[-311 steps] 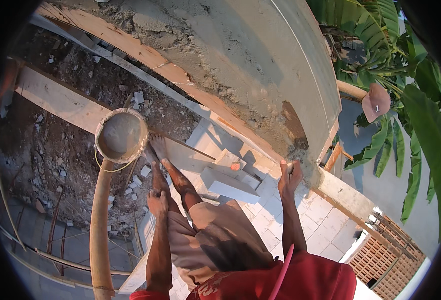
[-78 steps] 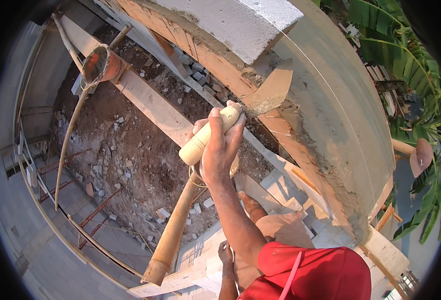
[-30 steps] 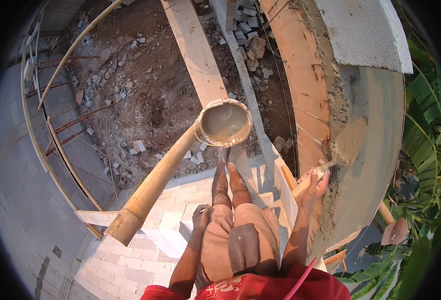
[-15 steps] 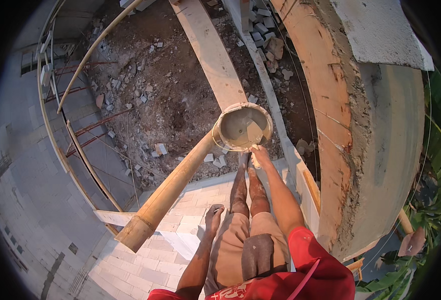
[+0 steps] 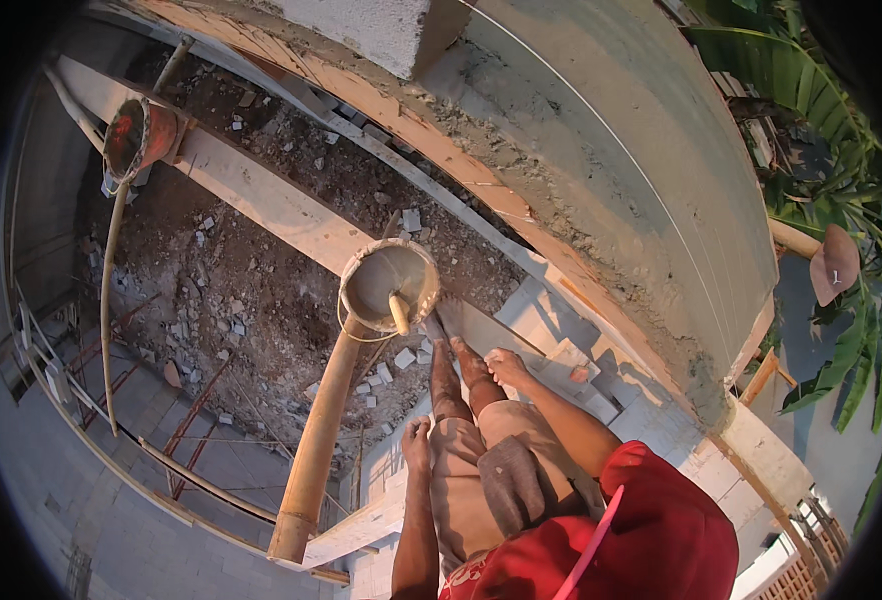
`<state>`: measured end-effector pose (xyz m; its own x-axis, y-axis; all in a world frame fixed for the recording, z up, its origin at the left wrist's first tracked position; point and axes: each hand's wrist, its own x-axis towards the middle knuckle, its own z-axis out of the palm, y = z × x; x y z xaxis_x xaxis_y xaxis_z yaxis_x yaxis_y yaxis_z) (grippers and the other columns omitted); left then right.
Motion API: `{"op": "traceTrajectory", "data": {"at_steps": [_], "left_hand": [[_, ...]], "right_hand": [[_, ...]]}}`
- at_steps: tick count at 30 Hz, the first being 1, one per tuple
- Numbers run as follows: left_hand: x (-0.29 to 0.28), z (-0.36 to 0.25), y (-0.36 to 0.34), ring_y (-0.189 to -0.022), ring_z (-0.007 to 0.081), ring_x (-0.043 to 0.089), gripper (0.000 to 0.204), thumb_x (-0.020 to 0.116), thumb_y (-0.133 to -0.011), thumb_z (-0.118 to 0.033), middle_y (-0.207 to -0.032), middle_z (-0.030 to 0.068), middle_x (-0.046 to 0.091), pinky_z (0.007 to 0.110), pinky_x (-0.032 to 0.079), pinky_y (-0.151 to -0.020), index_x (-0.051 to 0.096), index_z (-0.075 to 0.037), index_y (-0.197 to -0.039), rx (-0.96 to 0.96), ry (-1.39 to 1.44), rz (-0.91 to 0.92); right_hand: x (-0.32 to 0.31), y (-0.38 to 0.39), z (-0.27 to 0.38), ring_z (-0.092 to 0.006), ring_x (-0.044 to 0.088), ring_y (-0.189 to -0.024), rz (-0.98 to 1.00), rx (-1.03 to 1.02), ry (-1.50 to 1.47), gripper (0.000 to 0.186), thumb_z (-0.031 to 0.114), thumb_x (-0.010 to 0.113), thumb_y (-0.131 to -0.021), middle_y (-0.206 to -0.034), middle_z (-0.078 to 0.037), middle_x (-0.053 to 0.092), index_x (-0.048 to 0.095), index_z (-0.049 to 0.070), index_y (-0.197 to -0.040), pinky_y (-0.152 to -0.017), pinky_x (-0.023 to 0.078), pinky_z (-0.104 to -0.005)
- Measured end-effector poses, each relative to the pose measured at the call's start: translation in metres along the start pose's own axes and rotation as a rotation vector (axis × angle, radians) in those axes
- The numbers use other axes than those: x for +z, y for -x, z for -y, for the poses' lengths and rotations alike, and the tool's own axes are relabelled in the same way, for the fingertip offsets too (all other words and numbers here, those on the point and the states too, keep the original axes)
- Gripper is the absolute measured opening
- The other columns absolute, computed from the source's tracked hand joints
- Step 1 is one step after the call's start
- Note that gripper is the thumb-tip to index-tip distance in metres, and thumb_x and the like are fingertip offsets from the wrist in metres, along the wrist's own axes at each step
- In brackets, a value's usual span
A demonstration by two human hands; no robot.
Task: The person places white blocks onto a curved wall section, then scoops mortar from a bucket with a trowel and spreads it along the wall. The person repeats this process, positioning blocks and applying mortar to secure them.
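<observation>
Trowel (image 5: 399,313) stands in a bucket (image 5: 391,242) of grey mortar (image 5: 379,275), near the centre of the head view, its pale handle leaning toward the lower rim. Lower right of it, apart, the right hand (image 5: 506,366) has bent fingers; whether open or closed, I cannot tell. Below the bucket, the left hand (image 5: 416,440) is curled closed. A mortar-covered ledge (image 5: 601,170) curves across the upper right.

White print (image 5: 464,578) showing on red shirt (image 5: 671,525), too small for reading; small pale mark (image 5: 834,277) showing on reddish-brown flat piece (image 5: 841,258), staying unclear.
</observation>
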<state>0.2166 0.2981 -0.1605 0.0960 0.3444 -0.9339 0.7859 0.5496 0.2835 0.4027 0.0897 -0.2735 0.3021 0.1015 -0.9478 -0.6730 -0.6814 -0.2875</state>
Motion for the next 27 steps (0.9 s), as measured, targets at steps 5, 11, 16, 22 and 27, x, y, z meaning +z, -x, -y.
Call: {"op": "traceTrajectory", "data": {"at_steps": [5,11,16,22,27], "left_hand": [[0.005,-0.048,-0.011,-0.089,0.0105,0.057,0.021,0.067,-0.098,-0.024,-0.095,-0.0008,0.065,0.027,0.045,-0.083,0.070,-0.005,-0.105,0.174,-0.177,0.157],[0.037,-0.085,-0.015,-0.090,0.0141,0.058,0.020,0.064,-0.096,-0.020,-0.095,0.0034,0.065,0.029,0.045,-0.081,0.069,-0.001,-0.103,0.339,-0.553,0.253],[0.112,-0.099,-0.010,-0.090,0.0153,0.058,0.020,0.065,-0.094,-0.021,-0.097,0.0049,0.066,0.032,0.047,-0.081,0.070,-0.003,-0.101,0.469,-0.848,0.492],[0.215,-0.079,-0.006,-0.088,0.0119,0.056,0.020,0.067,-0.093,-0.024,-0.100,0.0023,0.063,0.032,0.047,-0.076,0.069,-0.007,-0.103,0.555,-1.132,0.660],[0.311,-0.042,0.030,-0.085,0.0108,0.055,0.019,0.064,-0.093,-0.022,-0.094,0.0003,0.061,0.030,0.046,-0.072,0.068,-0.009,-0.106,0.631,-1.554,0.708]], "right_hand": [[-0.058,0.048,-0.076,-0.0158,0.065,-0.058,-0.197,0.078,-0.248,0.015,0.018,0.063,-0.091,-0.076,-0.008,0.069,0.069,0.006,-0.098,-0.049,0.055,-0.0343],[-0.054,0.119,-0.144,-0.0285,0.072,-0.072,-0.439,0.030,-0.356,0.022,0.024,0.065,-0.092,-0.084,-0.015,0.074,0.072,0.005,-0.098,-0.068,0.057,-0.0407],[-0.016,0.149,-0.213,-0.0259,0.072,-0.085,-0.671,-0.178,-0.449,0.016,0.022,0.069,-0.089,-0.092,-0.012,0.075,0.074,0.009,-0.098,-0.078,0.056,-0.0390],[0.029,0.164,-0.272,-0.0258,0.072,-0.087,-0.708,0.170,-0.907,0.022,0.025,0.072,-0.086,-0.091,-0.011,0.075,0.074,0.008,-0.101,-0.077,0.056,-0.0417],[0.027,0.167,-0.305,-0.0233,0.073,-0.076,-0.822,0.500,-1.261,0.031,0.033,0.071,-0.088,-0.083,-0.014,0.073,0.074,0.007,-0.104,-0.070,0.055,-0.0455]]}}
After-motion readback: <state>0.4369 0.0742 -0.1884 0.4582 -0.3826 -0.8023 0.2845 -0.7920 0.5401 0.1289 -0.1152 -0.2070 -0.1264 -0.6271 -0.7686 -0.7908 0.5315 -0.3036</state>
